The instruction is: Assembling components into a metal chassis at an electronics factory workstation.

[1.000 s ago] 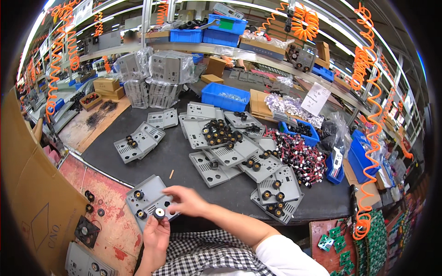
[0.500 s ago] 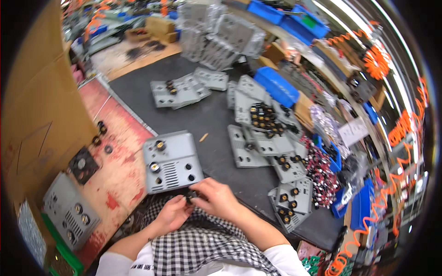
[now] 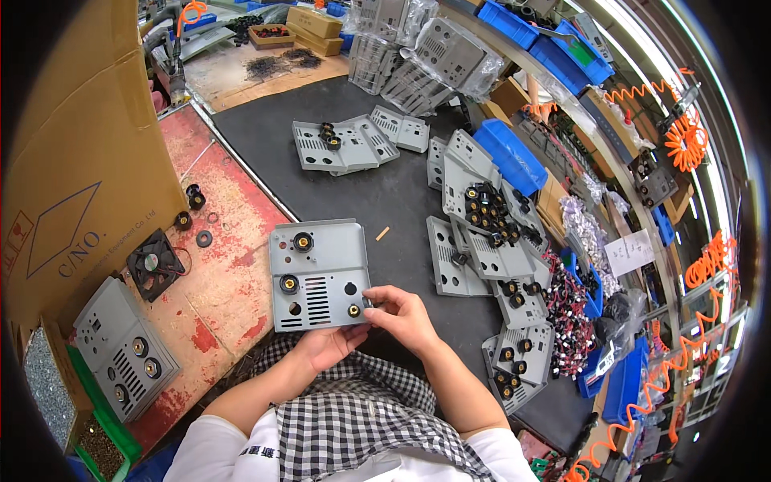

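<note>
A grey metal panel [image 3: 329,263] with slots and round holes lies before me at the table's near edge. Black round sockets with brass centres sit in it: an upper socket [image 3: 303,242], a left socket [image 3: 289,283] and a lower right socket [image 3: 353,310]. My left hand [image 3: 328,347] grips the panel's bottom edge near the lower right corner, palm up, its fingertips partly hidden by the metal. At the right edge, beside the lower right socket, my right hand [image 3: 401,318] pinches the panel between thumb and fingers. Whether anything small is behind the panel is hidden.
Grey panels with loose sockets [image 3: 486,210] pile up on the right, near a blue bin [image 3: 510,154] and a wire heap [image 3: 566,321]. More panels [image 3: 341,146] lie farther back. On the left stand a cardboard box [image 3: 88,153], a black fan [image 3: 154,263] and stacked panels [image 3: 124,353].
Both hands have moved from a small black part held below the panel to the panel's lower right corner. A brass-centred socket now sits in the lower right hole. The head view has shifted.
</note>
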The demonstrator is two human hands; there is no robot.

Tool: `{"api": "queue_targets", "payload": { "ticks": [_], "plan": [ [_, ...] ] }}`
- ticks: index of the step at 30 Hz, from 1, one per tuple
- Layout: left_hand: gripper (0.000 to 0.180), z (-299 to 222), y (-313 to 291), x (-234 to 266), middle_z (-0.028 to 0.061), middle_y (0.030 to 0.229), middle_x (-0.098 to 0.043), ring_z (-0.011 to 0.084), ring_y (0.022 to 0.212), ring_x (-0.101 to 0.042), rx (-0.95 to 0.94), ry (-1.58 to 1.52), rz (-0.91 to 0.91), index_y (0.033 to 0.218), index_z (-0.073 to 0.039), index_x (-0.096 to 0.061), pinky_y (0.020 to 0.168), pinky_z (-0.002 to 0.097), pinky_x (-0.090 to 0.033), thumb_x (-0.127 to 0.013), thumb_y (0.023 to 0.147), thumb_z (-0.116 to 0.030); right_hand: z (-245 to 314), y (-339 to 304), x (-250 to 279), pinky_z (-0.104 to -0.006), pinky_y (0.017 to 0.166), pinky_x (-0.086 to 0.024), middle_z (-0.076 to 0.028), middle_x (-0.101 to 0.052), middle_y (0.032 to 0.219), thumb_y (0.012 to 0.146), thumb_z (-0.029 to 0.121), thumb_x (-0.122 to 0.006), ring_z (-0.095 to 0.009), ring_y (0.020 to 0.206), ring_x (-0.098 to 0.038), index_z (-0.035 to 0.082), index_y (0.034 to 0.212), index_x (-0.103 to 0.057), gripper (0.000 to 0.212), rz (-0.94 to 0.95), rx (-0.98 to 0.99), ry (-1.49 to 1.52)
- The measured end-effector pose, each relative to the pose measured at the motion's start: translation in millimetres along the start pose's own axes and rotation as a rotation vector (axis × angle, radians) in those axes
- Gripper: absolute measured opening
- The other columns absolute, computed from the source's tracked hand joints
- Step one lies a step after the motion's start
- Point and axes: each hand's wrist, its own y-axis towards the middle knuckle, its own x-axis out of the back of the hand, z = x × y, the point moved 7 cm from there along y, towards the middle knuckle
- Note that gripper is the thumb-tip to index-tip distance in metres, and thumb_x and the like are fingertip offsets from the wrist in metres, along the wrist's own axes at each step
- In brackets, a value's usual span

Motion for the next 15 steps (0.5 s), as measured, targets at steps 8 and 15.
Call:
{"api": "queue_targets", "payload": {
  "ticks": [8,15],
  "plan": [
    [0.041,-0.6,-16.6,-14.8,0.0107,0.119,-0.056,0.0294,0.116,-0.047,-0.028,0.033,0.072,0.119,-0.007,-0.052,0.106,0.0472,-0.029,-0.059,0.082,-0.021,49.0,17.4,-16.1,-0.0337,0.070,-0.053,-0.012,-0.065,0.096,0.071,0.016,-0.068,-0.025,0.076,-0.065,0.007,0.105,-0.064,0.036,0.171,0.308,-0.762],
    [0.025,4.5,-14.6,7.8,0.0083,0.105,-0.059,0.0249,0.109,-0.051,-0.084,0.076,-0.077,0.102,-0.006,-0.056,0.102,0.0440,-0.034,-0.054,0.081,-0.019,36.0,14.1,-79.5,-0.0377,0.058,-0.055,-0.013,-0.063,0.080,0.074,0.013,-0.060,-0.028,0.069,-0.066,0.003,0.079,-0.063,0.012,0.622,0.539,-1.452]
  ]
}}
